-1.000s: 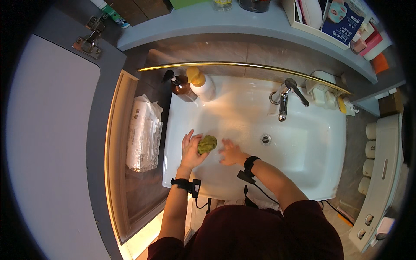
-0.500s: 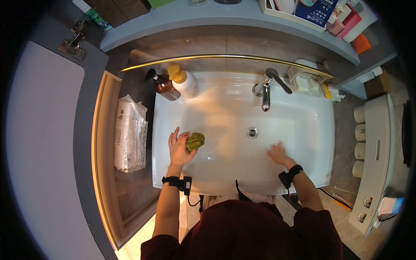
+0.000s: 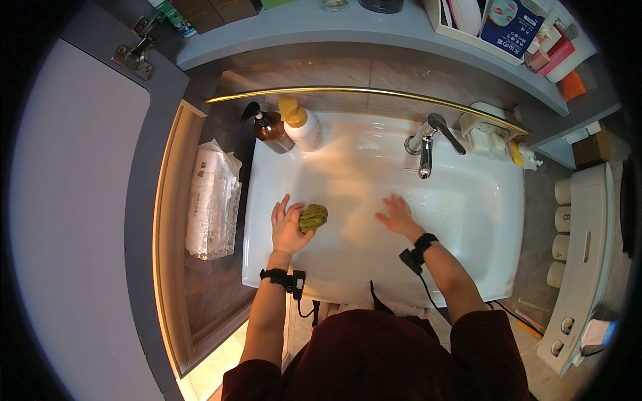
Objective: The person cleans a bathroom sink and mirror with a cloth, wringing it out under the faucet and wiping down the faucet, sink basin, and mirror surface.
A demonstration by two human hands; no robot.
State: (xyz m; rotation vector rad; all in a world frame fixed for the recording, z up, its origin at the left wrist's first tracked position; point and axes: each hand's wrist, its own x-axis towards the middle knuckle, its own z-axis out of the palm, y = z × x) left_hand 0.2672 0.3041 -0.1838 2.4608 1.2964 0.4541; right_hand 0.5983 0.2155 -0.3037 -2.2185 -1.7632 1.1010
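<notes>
My left hand [image 3: 287,229] holds a crumpled olive-green cloth [image 3: 313,218] at the left side of the white washbasin [image 3: 348,260], thumb and fingers round its near side. Right of it, my right hand [image 3: 400,217] is over the basin with its fingers spread and nothing in them. The drain is hidden behind that hand. Beyond it stands a chrome faucet [image 3: 426,147] with its lever pointing right. Water drops [image 3: 438,207] show on the basin's right part. Each wrist wears a black strap with a small device.
At the back left corner stand a brown pump bottle [image 3: 273,130] and a white bottle with a yellow pump [image 3: 301,125]. A gold rail [image 3: 361,91] crosses behind the basin, below a shelf [image 3: 374,33]. A plastic-wrapped pack [image 3: 214,200] lies left; a soap holder [image 3: 485,134] sits back right.
My right hand has moved left and away from me, from the basin's right part to over the drain. My left hand keeps the cloth in place. The view has shifted slightly.
</notes>
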